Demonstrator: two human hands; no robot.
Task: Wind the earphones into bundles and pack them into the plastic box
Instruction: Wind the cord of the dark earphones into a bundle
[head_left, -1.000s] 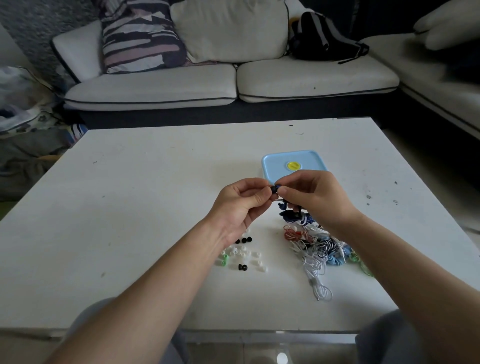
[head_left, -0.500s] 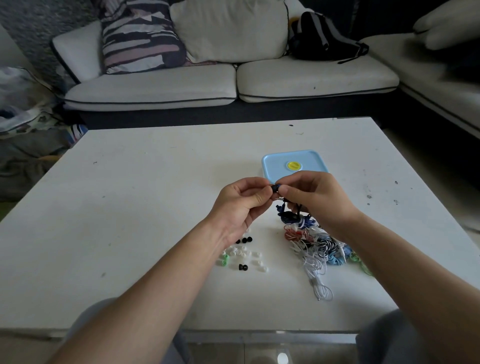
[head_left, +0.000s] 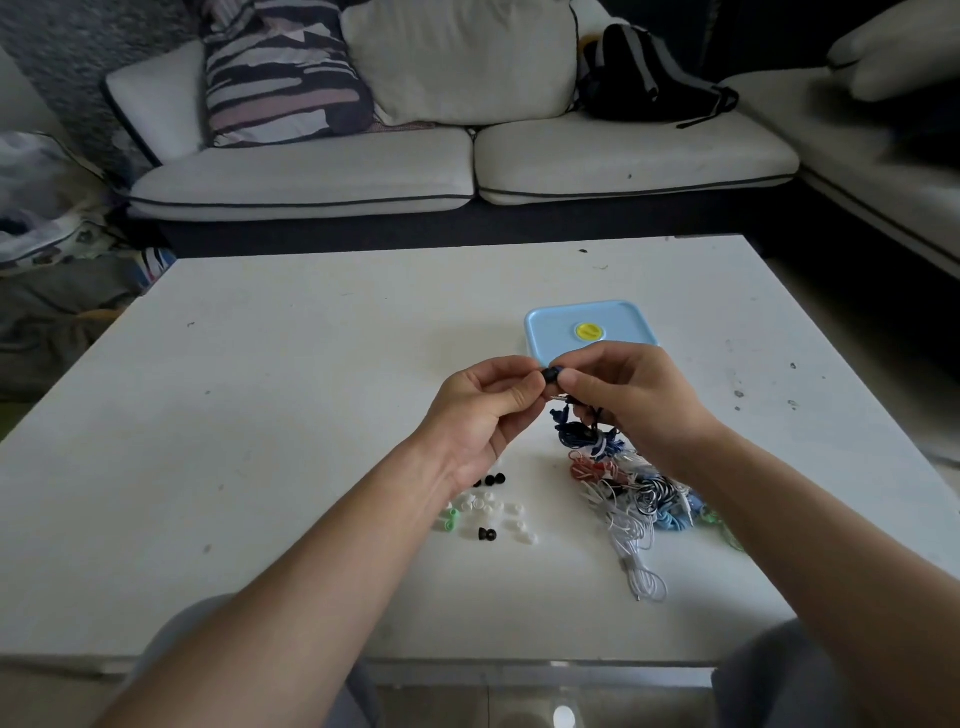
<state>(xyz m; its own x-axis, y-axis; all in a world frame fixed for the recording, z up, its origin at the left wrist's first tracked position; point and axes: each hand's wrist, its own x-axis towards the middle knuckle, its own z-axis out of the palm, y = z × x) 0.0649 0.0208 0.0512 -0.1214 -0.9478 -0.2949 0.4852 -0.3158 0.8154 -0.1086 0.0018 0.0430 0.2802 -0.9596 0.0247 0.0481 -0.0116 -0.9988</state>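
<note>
Over table (head_left: 311, 364), left hand (head_left: 483, 410) and right hand (head_left: 639, 400) fingers pinch dark earbud (head_left: 552, 375).

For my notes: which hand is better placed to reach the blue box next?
Probably right: both pinch the earbud, but the right hand sits just before the blue box; the left hand is further left.

A dark blue earphone (head_left: 554, 375) was held up, its bud pinched between the fingertips of the left hand (head_left: 483, 410) and the right hand (head_left: 641, 400). Its cord hung down in a loose dark tangle. Below it lay a pile of earphones (head_left: 636, 491), unwound and knotted together: red, white, black-and-white striped, light blue and green cords, with one white cord trailing out on the near side. Just beyond the hands stood the plastic box (head_left: 589, 317), its light blue lid on, with a round yellow disc at the centre.
</note>
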